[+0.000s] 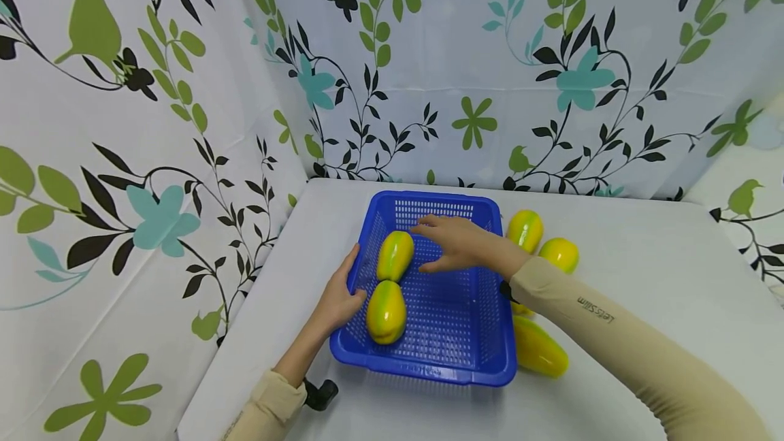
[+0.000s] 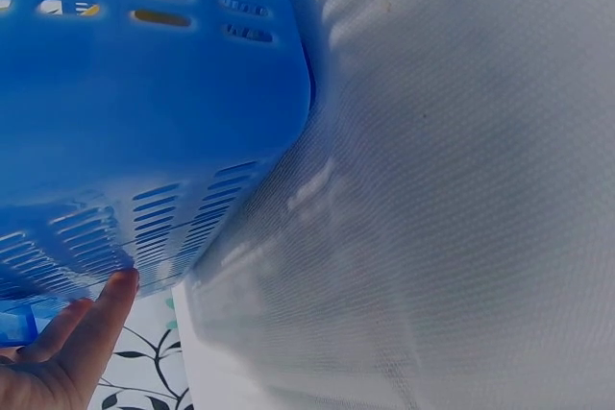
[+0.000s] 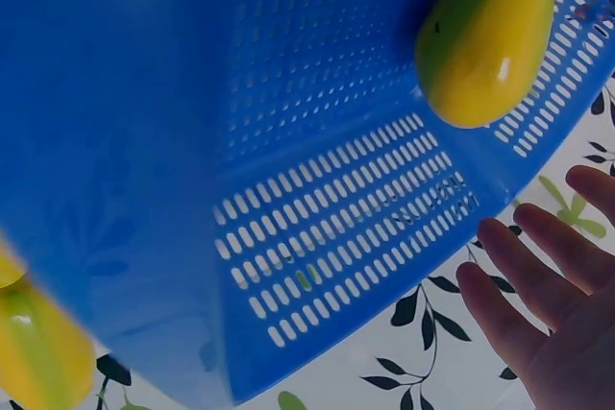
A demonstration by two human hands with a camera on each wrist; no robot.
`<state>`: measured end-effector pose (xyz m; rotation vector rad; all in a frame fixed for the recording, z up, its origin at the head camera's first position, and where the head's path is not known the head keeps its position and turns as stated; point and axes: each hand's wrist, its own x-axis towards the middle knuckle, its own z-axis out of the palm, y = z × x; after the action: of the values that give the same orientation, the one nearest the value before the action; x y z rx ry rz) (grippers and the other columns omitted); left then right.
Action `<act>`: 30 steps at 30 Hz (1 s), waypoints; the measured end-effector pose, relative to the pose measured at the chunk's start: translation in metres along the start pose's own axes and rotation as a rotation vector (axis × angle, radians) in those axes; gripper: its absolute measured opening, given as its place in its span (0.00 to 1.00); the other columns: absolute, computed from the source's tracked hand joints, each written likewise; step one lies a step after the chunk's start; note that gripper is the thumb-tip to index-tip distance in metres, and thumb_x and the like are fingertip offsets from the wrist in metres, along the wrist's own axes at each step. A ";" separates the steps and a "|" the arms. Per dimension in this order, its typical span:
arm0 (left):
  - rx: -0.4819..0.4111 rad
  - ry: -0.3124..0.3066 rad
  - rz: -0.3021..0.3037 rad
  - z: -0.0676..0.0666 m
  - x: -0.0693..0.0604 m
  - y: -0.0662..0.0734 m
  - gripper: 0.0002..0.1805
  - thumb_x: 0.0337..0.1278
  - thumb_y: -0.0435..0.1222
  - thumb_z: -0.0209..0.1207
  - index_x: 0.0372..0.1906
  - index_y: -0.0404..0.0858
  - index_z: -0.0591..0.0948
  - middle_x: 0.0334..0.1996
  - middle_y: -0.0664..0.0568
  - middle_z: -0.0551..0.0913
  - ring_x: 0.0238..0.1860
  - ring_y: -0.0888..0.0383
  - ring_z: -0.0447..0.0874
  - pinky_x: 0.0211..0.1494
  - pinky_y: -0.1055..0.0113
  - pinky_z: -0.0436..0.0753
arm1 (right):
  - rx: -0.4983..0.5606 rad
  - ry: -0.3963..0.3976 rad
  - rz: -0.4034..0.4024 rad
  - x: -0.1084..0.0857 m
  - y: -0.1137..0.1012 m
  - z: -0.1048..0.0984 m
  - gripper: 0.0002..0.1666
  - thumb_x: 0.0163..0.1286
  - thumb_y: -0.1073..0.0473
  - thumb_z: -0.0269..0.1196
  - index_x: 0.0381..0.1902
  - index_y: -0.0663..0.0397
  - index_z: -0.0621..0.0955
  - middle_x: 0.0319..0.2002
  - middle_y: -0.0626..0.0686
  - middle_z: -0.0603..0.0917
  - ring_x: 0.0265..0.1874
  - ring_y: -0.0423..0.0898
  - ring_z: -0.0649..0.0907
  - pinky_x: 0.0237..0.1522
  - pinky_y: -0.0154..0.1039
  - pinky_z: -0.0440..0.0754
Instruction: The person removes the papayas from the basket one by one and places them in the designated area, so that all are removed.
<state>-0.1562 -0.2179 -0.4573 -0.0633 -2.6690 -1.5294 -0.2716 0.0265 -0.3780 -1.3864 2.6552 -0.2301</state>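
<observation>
A blue plastic basket (image 1: 441, 318) with slotted walls stands on the white table. Inside, along its left side, lie two glossy yellow-green papayas, a far papaya (image 1: 395, 256) and a near papaya (image 1: 386, 313). My left hand (image 1: 339, 298) holds the basket's left rim, thumb over the edge; its fingers (image 2: 101, 328) rest against the outer wall in the left wrist view. Over the basket, just right of the far papaya, hovers my right hand (image 1: 453, 243), fingers spread and holding nothing. The right wrist view shows those fingers (image 3: 524, 295) apart from a papaya (image 3: 485, 40).
Outside the basket's right wall lie several more papayas, among them one at the back (image 1: 525, 229), one beside it (image 1: 559, 255) and a long one (image 1: 540, 347) in front. My right forearm partly covers this group. A leaf-patterned curtain (image 1: 392, 87) hangs behind the table.
</observation>
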 end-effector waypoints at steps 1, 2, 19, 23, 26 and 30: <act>-0.005 -0.002 0.000 0.000 0.000 0.000 0.49 0.46 0.21 0.50 0.79 0.38 0.50 0.77 0.41 0.52 0.75 0.40 0.51 0.72 0.43 0.55 | -0.005 -0.001 -0.001 0.001 -0.001 0.000 0.45 0.61 0.37 0.66 0.71 0.51 0.69 0.71 0.60 0.67 0.68 0.60 0.69 0.66 0.60 0.67; -0.005 -0.005 -0.003 0.000 0.001 0.001 0.49 0.46 0.20 0.50 0.79 0.38 0.50 0.77 0.41 0.52 0.75 0.40 0.50 0.72 0.43 0.55 | -0.003 0.000 -0.004 0.003 -0.002 0.000 0.45 0.61 0.38 0.67 0.71 0.51 0.69 0.71 0.60 0.67 0.68 0.60 0.69 0.66 0.59 0.67; 0.001 -0.016 -0.030 -0.003 -0.001 0.001 0.49 0.49 0.22 0.51 0.79 0.39 0.48 0.77 0.40 0.51 0.75 0.39 0.51 0.72 0.42 0.56 | 0.023 0.015 -0.060 0.026 -0.014 0.009 0.44 0.60 0.39 0.67 0.69 0.52 0.71 0.68 0.57 0.72 0.62 0.54 0.76 0.63 0.53 0.73; -0.003 -0.022 -0.031 -0.002 0.000 0.002 0.49 0.50 0.22 0.51 0.79 0.39 0.48 0.77 0.40 0.51 0.75 0.39 0.50 0.72 0.42 0.56 | 0.036 -0.006 -0.052 0.031 -0.017 0.013 0.43 0.61 0.39 0.67 0.69 0.52 0.71 0.67 0.56 0.72 0.60 0.53 0.77 0.61 0.50 0.75; -0.002 -0.021 -0.032 -0.002 0.001 0.003 0.49 0.50 0.22 0.51 0.79 0.39 0.48 0.77 0.40 0.51 0.75 0.38 0.50 0.72 0.42 0.55 | 0.036 -0.020 -0.038 0.035 -0.018 0.017 0.42 0.61 0.39 0.66 0.69 0.51 0.71 0.67 0.56 0.72 0.59 0.52 0.78 0.60 0.49 0.76; -0.010 -0.020 -0.038 -0.002 0.001 0.001 0.49 0.50 0.22 0.52 0.79 0.40 0.48 0.77 0.40 0.51 0.75 0.38 0.50 0.72 0.41 0.55 | 0.049 -0.030 -0.021 0.041 -0.019 0.022 0.42 0.61 0.39 0.66 0.69 0.51 0.72 0.67 0.56 0.72 0.57 0.52 0.79 0.59 0.48 0.77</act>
<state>-0.1574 -0.2190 -0.4553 -0.0292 -2.6934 -1.5609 -0.2753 -0.0191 -0.3980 -1.3921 2.5938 -0.2728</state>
